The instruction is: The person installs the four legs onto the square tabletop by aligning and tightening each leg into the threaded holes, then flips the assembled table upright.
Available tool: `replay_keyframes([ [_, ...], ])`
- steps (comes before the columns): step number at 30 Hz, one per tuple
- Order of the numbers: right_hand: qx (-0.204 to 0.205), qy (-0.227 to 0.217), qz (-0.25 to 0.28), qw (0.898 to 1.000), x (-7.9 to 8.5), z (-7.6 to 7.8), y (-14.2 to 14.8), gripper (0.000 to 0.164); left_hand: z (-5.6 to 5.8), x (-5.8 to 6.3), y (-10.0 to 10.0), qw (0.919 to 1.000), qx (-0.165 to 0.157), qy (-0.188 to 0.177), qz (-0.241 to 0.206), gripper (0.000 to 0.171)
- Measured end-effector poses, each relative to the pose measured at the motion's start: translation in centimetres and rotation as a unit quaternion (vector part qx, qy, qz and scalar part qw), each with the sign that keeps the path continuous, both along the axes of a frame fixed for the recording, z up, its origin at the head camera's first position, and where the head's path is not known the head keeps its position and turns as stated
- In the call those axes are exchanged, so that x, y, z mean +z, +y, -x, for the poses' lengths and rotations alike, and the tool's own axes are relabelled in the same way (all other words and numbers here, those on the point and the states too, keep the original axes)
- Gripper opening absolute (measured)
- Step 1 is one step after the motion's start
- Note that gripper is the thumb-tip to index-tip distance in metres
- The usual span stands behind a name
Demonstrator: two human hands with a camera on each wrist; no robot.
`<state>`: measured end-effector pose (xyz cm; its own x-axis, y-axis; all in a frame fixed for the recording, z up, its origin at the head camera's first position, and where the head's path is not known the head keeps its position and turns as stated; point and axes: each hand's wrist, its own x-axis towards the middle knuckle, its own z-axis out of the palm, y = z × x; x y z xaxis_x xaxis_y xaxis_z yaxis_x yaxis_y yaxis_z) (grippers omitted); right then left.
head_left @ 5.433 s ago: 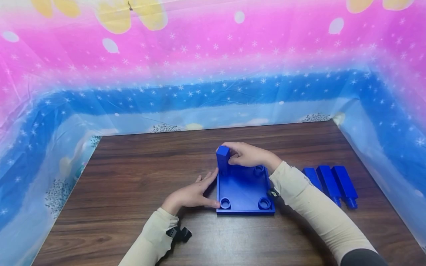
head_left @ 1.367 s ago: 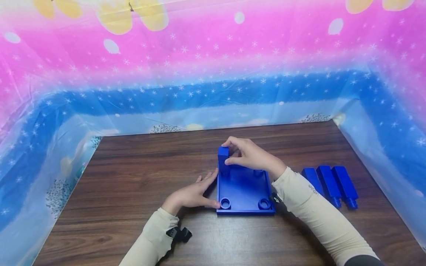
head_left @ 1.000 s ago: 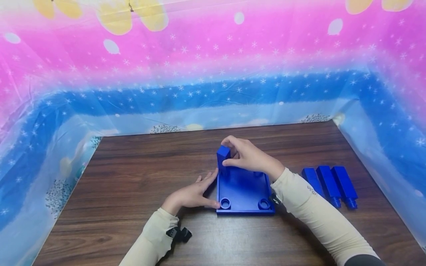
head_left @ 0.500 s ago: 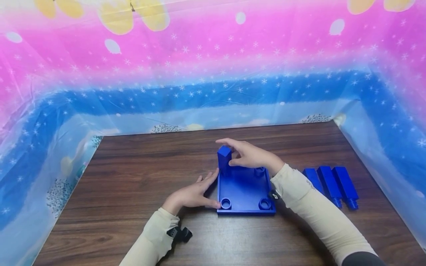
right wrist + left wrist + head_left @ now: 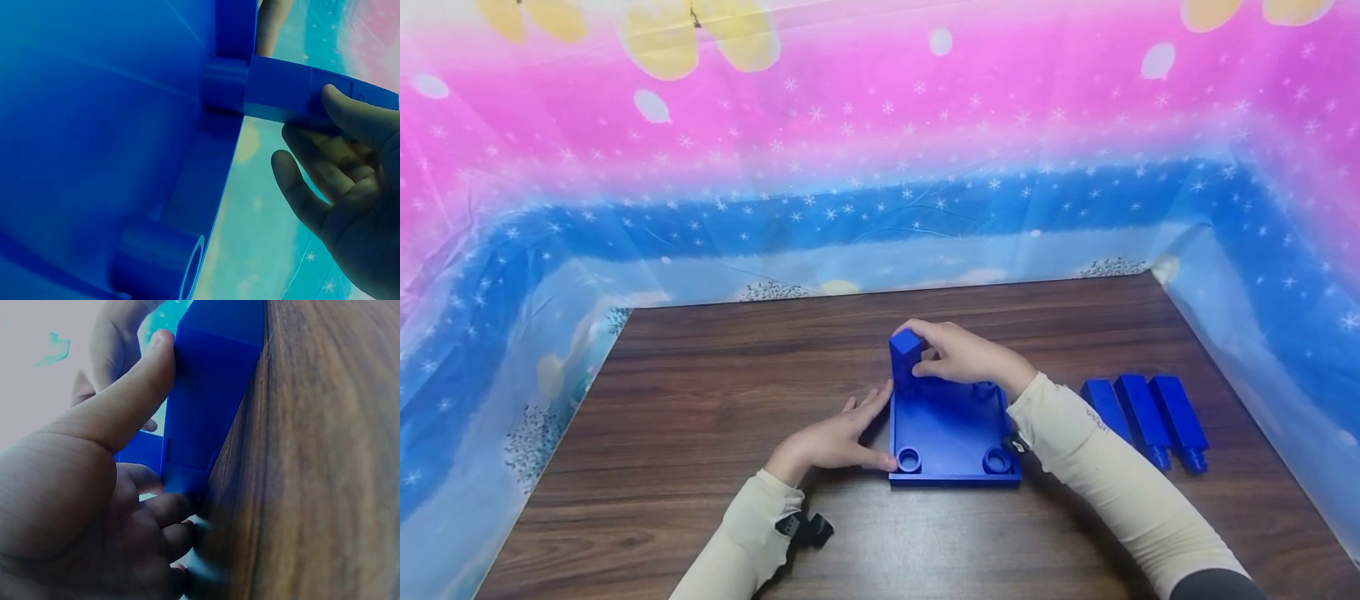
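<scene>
A square blue tray-like board (image 5: 951, 429) with raised edges lies on the table, round sockets standing in its corners. At its far left corner, a blue square leg (image 5: 905, 354) stands upright in a socket. My right hand (image 5: 966, 350) pinches the upper part of this leg between thumb and fingers. In the right wrist view, the leg (image 5: 281, 87) meets the round socket (image 5: 225, 84) with no visible gap; any thread inside is hidden. My left hand (image 5: 831, 437) rests against the board's left side, thumb near the front corner and fingers toward the back one.
Three similar blue legs (image 5: 1142, 417) lie side by side at the right of the wooden table (image 5: 722, 375); threaded ends show on two, and the sleeve partly covers the third. A patterned cloth (image 5: 880, 167) hangs around the table's back and sides.
The leg has turned in its corner, its top edges now angled differently. My right fingers loosened from it half a second ago and have gripped again. The left hand and board have stayed put.
</scene>
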<state>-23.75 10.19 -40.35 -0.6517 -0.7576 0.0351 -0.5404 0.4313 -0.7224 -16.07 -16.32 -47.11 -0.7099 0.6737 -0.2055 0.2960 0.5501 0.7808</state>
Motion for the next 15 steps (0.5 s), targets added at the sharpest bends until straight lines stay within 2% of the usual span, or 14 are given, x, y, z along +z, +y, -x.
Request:
replay_keyframes([
  [3,-0.006,0.004,0.014,1.0,-0.2,-0.2,0.0,0.041,0.0,-0.1,0.0,1.0,0.004,-0.003,0.006,0.123],
  [11,-0.034,0.036,0.018,0.999,-0.3,-0.9,-0.4,0.032,1.0,-2.6,-0.4,0.9999,-0.001,0.016,0.004,0.125],
  [13,-0.04,0.041,0.017,0.998,-0.1,-1.0,-0.5,0.03,1.1,-2.9,-0.4,0.9997,-0.002,0.023,0.006,0.124],
  [15,-0.045,0.044,0.018,0.998,0.0,-1.1,-0.5,0.029,1.0,-2.6,-0.3,0.9996,-0.002,0.026,0.01,0.125],
])
